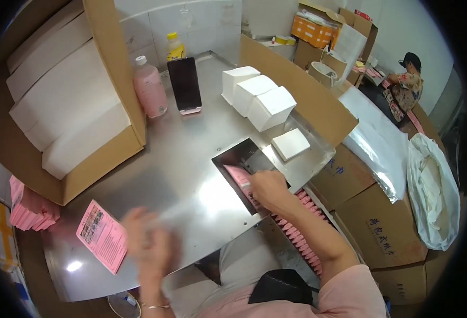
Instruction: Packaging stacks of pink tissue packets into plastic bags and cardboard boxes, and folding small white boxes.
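Note:
My right hand (pixel 268 188) is closed at a dark rectangular opening (pixel 230 153) in the metal table. Its fingers grip a pink printed paper packet (pixel 236 175), which stands tilted inside the opening; the hand covers the packet's right part. At the left, my left hand (pixel 148 244) is smeared by motion over the table's near part. Just beside it lies a flat stack of pink printed packets (pixel 103 238), apart from the fingers as far as the blur shows.
A carton (pixel 111 63) holding white paper stacks stands at the left. Beyond are a pink bottle (pixel 151 90), a yellow-capped bottle (pixel 175 47) and a propped phone (pixel 185 85). White paper stacks (pixel 270 108) stand far right. Pink packets (pixel 305 233) line up below the edge. Another person (pixel 406 85) sits beyond.

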